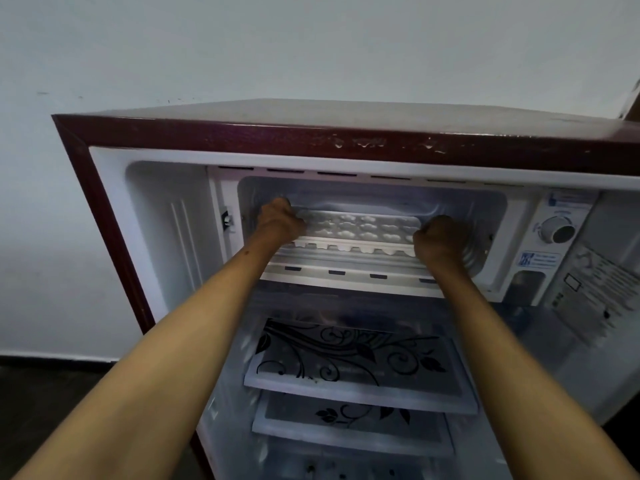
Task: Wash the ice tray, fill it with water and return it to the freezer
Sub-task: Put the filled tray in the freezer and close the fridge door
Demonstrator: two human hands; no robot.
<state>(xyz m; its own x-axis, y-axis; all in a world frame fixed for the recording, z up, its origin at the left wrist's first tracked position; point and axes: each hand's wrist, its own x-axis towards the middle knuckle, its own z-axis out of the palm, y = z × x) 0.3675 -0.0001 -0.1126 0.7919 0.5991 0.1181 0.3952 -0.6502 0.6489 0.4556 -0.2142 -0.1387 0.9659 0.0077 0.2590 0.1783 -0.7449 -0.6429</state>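
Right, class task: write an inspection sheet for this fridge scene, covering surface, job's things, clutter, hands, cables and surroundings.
Surface: freezer compartment floor, white, ribbed, inside the open maroon fridge.
Job's things: ice tray, white, held level in the freezer; whether it holds water cannot be told.
Clutter: nothing seen.
Hands: left hand grips the tray's left end; right hand grips its right end.
Cables: nothing seen.
Surroundings: thermostat dial to the right; glass shelves with black floral print below; pale wall behind.
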